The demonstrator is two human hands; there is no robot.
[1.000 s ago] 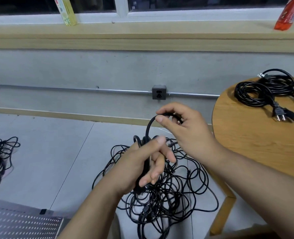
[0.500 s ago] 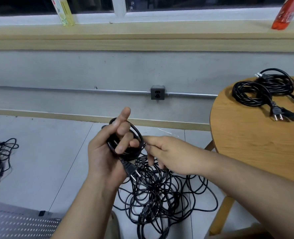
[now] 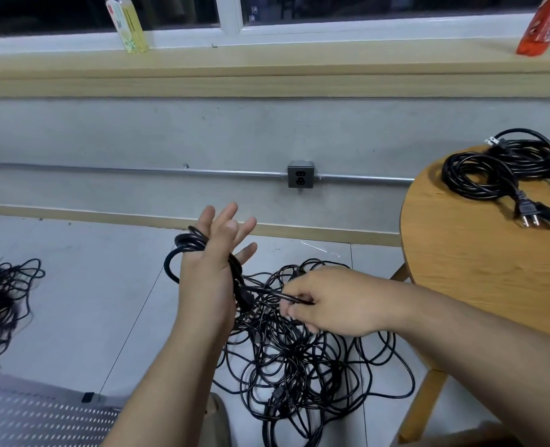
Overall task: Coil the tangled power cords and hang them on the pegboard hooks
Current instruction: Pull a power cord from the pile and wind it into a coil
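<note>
Several cord loops (image 3: 188,241) round left hand (image 3: 207,279), fingers (image 3: 227,221) spread; right hand (image 3: 335,301) pinches trailing strand (image 3: 267,291).

Holds left hand (image 3: 214,269) upright at centre, fingers straight and spread, thumb out to the right, with loops of cord (image 3: 186,240) wound round it below the fingers. Angles left forearm up from the lower edge, wrist straight. Reaches in from the right with right forearm, nearly level. Holds right hand (image 3: 328,301) lower, just right of left wrist, knuckles up, fingers curled, fingertips pinching cord. Hands near, not touching.
</note>
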